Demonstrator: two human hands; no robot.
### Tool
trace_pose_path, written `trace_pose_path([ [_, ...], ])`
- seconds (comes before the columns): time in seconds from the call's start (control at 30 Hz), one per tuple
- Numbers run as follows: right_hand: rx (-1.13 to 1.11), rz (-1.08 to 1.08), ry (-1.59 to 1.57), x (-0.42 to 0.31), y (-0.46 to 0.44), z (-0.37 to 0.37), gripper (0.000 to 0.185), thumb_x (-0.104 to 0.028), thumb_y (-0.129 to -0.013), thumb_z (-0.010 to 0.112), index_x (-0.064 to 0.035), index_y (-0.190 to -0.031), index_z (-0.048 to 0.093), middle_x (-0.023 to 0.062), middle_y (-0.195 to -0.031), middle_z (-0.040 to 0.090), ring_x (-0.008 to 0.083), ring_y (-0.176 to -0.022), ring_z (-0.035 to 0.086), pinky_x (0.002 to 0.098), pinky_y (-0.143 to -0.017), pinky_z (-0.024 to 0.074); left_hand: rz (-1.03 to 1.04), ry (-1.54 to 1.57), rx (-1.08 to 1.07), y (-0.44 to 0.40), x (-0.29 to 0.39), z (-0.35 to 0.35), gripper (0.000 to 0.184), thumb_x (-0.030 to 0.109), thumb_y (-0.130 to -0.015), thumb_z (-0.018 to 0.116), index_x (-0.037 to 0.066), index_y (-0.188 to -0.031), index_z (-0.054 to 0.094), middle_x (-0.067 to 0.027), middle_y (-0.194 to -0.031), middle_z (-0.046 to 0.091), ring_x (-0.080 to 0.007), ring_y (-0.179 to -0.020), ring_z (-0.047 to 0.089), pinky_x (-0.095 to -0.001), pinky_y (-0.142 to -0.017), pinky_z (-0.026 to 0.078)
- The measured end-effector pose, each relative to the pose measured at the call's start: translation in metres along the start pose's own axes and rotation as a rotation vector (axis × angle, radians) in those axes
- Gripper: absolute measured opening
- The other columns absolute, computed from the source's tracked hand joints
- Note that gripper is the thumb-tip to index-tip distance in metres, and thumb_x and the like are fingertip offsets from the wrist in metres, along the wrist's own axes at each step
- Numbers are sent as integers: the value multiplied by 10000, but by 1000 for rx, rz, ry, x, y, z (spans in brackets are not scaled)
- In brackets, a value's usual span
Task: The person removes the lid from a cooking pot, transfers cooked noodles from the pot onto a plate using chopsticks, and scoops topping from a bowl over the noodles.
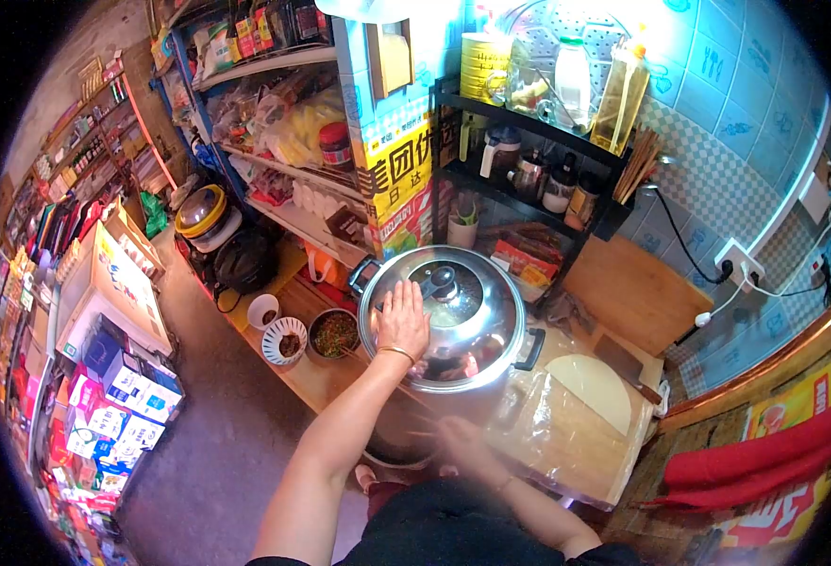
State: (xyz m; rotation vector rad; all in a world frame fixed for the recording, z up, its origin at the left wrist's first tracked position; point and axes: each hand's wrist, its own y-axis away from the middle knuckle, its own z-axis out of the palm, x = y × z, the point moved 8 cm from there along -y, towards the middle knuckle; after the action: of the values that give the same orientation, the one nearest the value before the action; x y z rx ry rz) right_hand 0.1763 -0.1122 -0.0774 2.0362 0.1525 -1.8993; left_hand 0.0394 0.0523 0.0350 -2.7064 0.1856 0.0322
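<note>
My left hand [403, 321] lies flat with its fingers stretched on the shiny metal lid [491, 330] of a large pot, beside the black knob [443, 282]. A bracelet circles that wrist. Below the pot, my right hand [462, 443] is smeared by motion; a thin stick-like thing shows faintly by its fingers, but its grip is unclear. Under it is the rim of a dark round vessel [401, 460], partly hidden. Left of the pot stand a bowl of chopped green and red food [333, 334], a white ribbed bowl [285, 341] and a small white bowl [264, 310].
On the right, a wooden board [576, 462] under plastic film bears a pale round sheet [590, 391] and a cleaver [620, 362]. Behind the pot is a black rack [538, 208] with bottles and jars. A red cloth [764, 457] hangs at the right. Boxes [127, 406] stand far left.
</note>
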Motion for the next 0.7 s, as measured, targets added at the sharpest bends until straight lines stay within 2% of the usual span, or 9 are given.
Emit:
trace_pose_path([
  [0.37,8,5,19,-12,3,3,195,-151,-913,558,11,-1015,598,55,-866,601,102,-700,596,239,-621,501,0,1,-7,-1,0,-2,630,332,-867,499,-53,-1339,338,-216,-1377,380,-321,-1297,341,-420,-1082,239],
  [0.43,25,-93,135,-23,4,2,197,-153,-913,561,13,-1013,598,57,-870,601,101,-691,591,239,-614,499,4,-1,1,0,0,-2,630,331,-867,500,-54,-1338,339,-217,-1376,381,-322,-1297,341,-420,-1082,239],
  [0.57,-7,-3,90,-15,3,4,198,-153,-913,562,14,-1013,598,58,-869,600,103,-694,592,239,-606,496,5,16,14,0,0,-4,629,324,-864,507,-55,-1336,340,-219,-1375,381,-326,-1296,342,-421,-1081,240],
  [0.7,30,-90,132,-21,5,2,192,-150,-912,563,11,-1011,599,57,-866,601,105,-692,593,242,-602,494,-2,20,10,0,0,-3,628,317,-861,513,-55,-1337,340,-218,-1374,383,-325,-1293,346,-421,-1079,244],
])
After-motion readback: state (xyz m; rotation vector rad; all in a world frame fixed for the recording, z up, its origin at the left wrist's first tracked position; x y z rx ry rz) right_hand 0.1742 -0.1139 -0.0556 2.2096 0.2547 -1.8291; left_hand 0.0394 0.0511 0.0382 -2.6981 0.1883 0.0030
